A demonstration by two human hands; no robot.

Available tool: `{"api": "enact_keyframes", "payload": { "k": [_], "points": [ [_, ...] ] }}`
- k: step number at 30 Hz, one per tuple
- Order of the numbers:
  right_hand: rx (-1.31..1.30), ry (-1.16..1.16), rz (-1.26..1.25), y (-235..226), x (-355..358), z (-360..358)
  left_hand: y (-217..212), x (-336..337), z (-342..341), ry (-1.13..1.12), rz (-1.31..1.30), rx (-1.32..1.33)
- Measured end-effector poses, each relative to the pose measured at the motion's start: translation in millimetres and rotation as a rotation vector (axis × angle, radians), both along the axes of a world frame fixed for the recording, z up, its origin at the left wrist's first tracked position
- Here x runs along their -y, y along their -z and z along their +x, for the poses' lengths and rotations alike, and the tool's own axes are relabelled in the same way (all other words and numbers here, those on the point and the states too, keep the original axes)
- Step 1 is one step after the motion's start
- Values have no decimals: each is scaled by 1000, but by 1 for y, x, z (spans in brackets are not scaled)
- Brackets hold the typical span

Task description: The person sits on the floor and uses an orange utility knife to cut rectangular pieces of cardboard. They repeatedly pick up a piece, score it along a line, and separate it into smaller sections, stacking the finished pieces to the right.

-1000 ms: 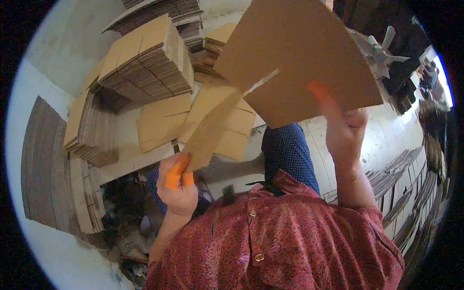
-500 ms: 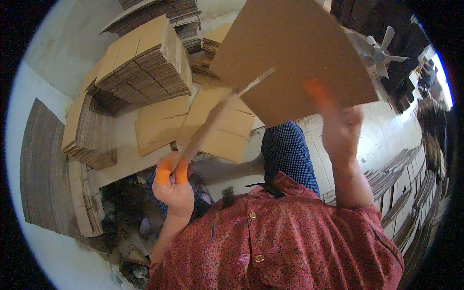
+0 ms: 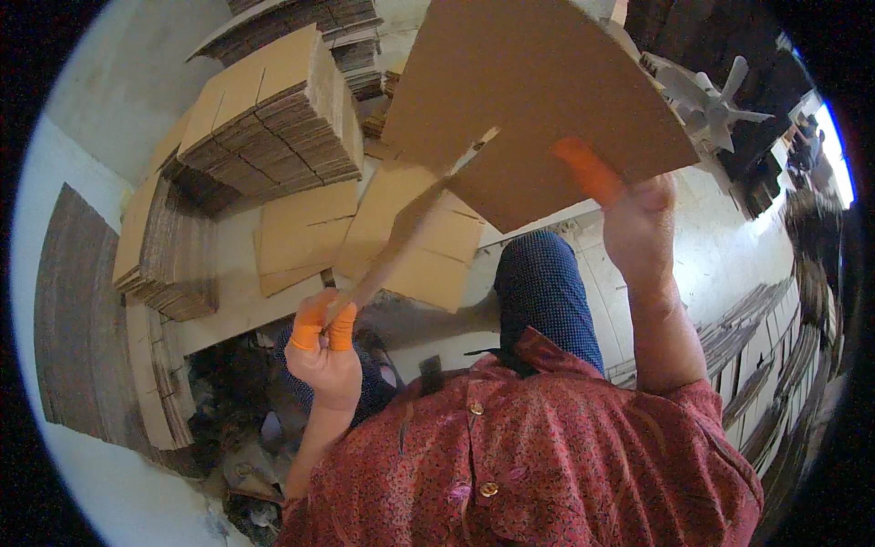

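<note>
1. Left hand (image 3: 324,351): fingers with orange tips closed on a narrow cardboard strip (image 3: 401,242), pinched at its lower end. The strip goes up and right toward the big cardboard sheet (image 3: 538,100).
2. Right hand (image 3: 638,228): raised high, clamped on the lower right edge of the sheet, one orange-covered finger lying flat on its face.
3. The sheet is held in the air above the person's lap, tilted; the strip's upper end seems attached to it or just beside its edge, I cannot tell which.
4. Progress, my judgement: the strip looks mostly pulled off but not fully separated, so this sheet is approx. half done.
5. Around: a tall stack of flat cardboard (image 3: 273,109) upper left, w/ loose sheets (image 3: 301,232) on the floor below it, more piles at left, a fan (image 3: 715,96) upper right.
6. Many stacked pieces are in view; which of them are finished I cannot tell.
</note>
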State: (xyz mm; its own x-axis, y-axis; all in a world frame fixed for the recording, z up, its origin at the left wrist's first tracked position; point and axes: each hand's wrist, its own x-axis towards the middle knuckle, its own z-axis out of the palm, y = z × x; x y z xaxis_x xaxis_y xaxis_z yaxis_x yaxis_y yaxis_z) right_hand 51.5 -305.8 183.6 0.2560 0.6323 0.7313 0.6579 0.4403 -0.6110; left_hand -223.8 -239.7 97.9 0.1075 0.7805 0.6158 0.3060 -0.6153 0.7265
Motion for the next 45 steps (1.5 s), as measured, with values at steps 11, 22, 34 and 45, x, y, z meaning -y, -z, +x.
{"api": "enact_keyframes", "payload": {
  "k": [11,22,34,45],
  "points": [
    [-146,-52,-240,-17,-12,-12,-1,-3,3,-19,12,-23],
    [-194,47,-194,-13,-19,-15,11,-10,4,-46,-133,171],
    [-221,41,-224,0,-46,-11,43,-38,21,70,-91,346],
    [-152,-6,-119,-11,-35,-20,51,-38,20,66,-92,94]
  ]
}}
